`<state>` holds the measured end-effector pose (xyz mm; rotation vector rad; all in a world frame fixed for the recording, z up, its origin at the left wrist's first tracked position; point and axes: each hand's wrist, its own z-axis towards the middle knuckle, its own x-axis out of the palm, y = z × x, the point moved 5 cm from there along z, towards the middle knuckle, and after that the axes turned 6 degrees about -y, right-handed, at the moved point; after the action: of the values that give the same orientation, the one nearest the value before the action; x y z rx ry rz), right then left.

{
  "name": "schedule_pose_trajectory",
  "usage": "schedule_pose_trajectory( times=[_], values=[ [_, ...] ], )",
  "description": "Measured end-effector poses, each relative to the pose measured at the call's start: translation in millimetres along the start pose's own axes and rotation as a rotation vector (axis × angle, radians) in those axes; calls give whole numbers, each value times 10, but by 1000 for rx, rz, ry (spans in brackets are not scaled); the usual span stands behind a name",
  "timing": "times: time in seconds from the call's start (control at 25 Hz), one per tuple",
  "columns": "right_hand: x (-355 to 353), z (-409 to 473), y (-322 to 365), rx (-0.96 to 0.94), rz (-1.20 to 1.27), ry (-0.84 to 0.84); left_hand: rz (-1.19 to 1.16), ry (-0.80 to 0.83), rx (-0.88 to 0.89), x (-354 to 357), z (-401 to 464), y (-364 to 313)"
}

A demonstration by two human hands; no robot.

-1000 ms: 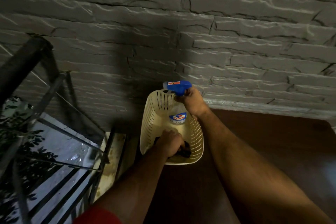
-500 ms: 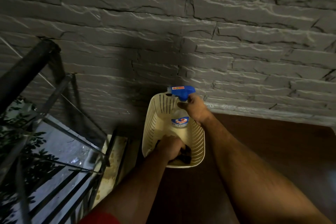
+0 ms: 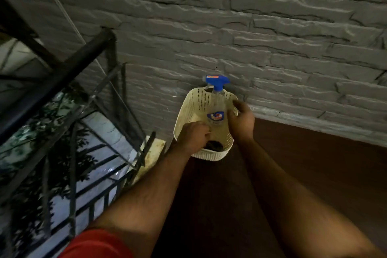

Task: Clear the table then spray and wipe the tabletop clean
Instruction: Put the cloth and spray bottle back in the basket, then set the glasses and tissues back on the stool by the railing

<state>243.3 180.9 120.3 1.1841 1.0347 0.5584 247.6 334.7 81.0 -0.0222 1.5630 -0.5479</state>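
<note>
Standing in basket (image 3: pixel 189 109), spray bottle (image 3: pixel 216 109), hands (image 3: pixel 240 119) beside

Perforated matt plastic basket (image 3: pixel 188 111); clear plastic bottle (image 3: pixel 216 109) w/ glossy blue trigger; rough stone wall (image 3: pixel 251 27); smooth wood tabletop (image 3: pixel 314 163).

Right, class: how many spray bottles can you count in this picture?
1: a clear plastic spray bottle with a blue trigger head stands in the cream perforated plastic basket against the wall. Others could be hidden.

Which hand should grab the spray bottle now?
The right hand, probably. It is open and right beside the spray bottle, which stands in the basket. The left hand is lower in the basket, over the dark cloth.
</note>
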Motion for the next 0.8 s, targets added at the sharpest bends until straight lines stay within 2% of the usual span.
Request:
schedule_pose_trajectory(
  times=[0.2, 0.4, 0.56, 0.8],
  values=[
    [-406, -923, 7, -85, -15, 196, -49, -241, -160, -343, -1120, -332],
    [-611, -1813, 80, -256, -56, 405, -62, -313, -341, -357, -2300, -569],
    [-571, -2503, 7, -278, -53, 593, -58, -382, -484, -379, -3234, -598],
    [-473, -3437, -128, -313, -57, 743, -88, -465, -654, -373, -4424, -535]
  ],
)
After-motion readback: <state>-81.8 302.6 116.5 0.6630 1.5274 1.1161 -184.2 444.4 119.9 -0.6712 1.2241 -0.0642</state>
